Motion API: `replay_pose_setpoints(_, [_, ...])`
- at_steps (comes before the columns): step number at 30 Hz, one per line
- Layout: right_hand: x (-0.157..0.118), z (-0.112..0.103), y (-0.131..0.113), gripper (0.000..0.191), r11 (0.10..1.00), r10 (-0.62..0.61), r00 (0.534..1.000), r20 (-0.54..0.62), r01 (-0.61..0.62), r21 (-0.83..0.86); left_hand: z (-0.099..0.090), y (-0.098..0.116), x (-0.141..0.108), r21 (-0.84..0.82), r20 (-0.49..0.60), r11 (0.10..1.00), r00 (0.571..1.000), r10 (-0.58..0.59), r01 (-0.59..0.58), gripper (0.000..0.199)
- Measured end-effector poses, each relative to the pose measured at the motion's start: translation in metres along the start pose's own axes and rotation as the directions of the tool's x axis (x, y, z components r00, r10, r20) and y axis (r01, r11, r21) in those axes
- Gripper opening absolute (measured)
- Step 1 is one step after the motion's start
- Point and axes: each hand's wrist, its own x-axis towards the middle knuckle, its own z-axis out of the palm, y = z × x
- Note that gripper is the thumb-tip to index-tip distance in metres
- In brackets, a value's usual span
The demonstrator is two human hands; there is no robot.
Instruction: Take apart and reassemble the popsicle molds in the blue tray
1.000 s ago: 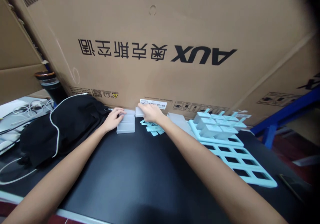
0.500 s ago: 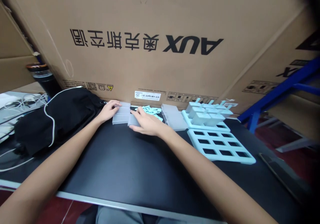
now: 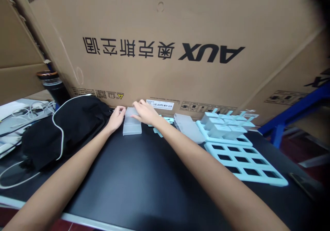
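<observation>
A frosted, translucent ice-pop mould [image 3: 132,129] with ridges across its top lies on the black table near the cardboard wall. My left hand [image 3: 116,119] is at its left side, fingers curled against the edge. From the right, my right hand [image 3: 145,113] reaches over the far part, thumb and fingers closed about a second translucent piece [image 3: 132,112] there. Light blue sticks [image 3: 157,132] lie in a loose pile behind my right wrist, partly hidden by it. Another frosted mould [image 3: 189,127] rests to the right of the pile.
Farther right stand a light blue rack with ice-pop moulds and sticks [image 3: 227,126] and a light blue frame with square holes [image 3: 244,165]. A black bag [image 3: 67,131] with white cable lies left, a dark flask [image 3: 55,88] behind it. A large cardboard box [image 3: 154,76] closes the back.
My right hand has moved farther back and toward the left hand, bringing the second translucent piece from beside the mould to its far part. The view has shifted a little left.
</observation>
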Motion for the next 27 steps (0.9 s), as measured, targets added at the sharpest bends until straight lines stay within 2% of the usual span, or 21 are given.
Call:
replay_pose_setpoints(4, [0.013, 0.015, 0.001, 0.034, 1.0, -0.005, 1.0, -0.003, 0.005, -0.016, 0.0, 0.0, -0.001, -0.003, -0.005, 1.0, 1.0, 0.011, -0.011, 0.031])
replay_pose_setpoints(7, [0.014, 0.026, 0.002, 0.025, 1.0, -0.014, 1.0, -0.002, 0.014, -0.004, 0.001, 0.001, -0.003, 0.002, 0.005, 1.0, 1.0, 0.023, -0.023, 0.027])
replay_pose_setpoints(10, [0.012, 0.033, 0.003, 0.025, 1.0, 0.003, 1.0, -0.017, -0.002, 0.008, 0.001, 0.002, -0.003, 0.004, 0.022, 0.999, 0.999, 0.032, -0.032, 0.025])
replay_pose_setpoints(15, [0.005, 0.029, 0.006, 0.028, 0.999, 0.041, 0.998, -0.049, -0.04, 0.027, 0.002, 0.001, -0.003, -0.013, 0.036, 0.999, 0.999, 0.035, -0.035, 0.027])
replay_pose_setpoints(18, [-0.005, 0.004, 0.011, 0.027, 0.997, 0.066, 0.993, -0.103, -0.062, 0.042, 0.002, 0.002, -0.004, -0.03, 0.044, 0.999, 0.998, 0.035, -0.033, 0.029])
replay_pose_setpoints(21, [-0.03, -0.042, 0.019, 0.021, 0.99, 0.102, 0.962, -0.254, -0.074, 0.118, 0.0, 0.004, -0.005, -0.031, 0.05, 0.999, 0.998, 0.036, -0.034, 0.03])
replay_pose_setpoints(23, [-0.059, -0.076, 0.028, 0.017, 0.983, 0.138, 0.926, -0.352, -0.084, 0.165, -0.001, 0.006, -0.005, -0.026, 0.049, 0.999, 0.998, 0.036, -0.035, 0.031])
replay_pose_setpoints(25, [-0.099, -0.108, 0.04, 0.015, 0.969, 0.232, 0.866, -0.442, -0.168, 0.179, -0.001, 0.007, -0.006, -0.024, 0.044, 0.999, 0.998, 0.037, -0.036, 0.032])
replay_pose_setpoints(27, [-0.147, -0.13, 0.055, 0.017, 0.925, 0.379, 0.772, -0.51, -0.334, 0.182, -0.002, 0.007, -0.005, -0.026, 0.036, 0.999, 0.999, 0.037, -0.036, 0.032])
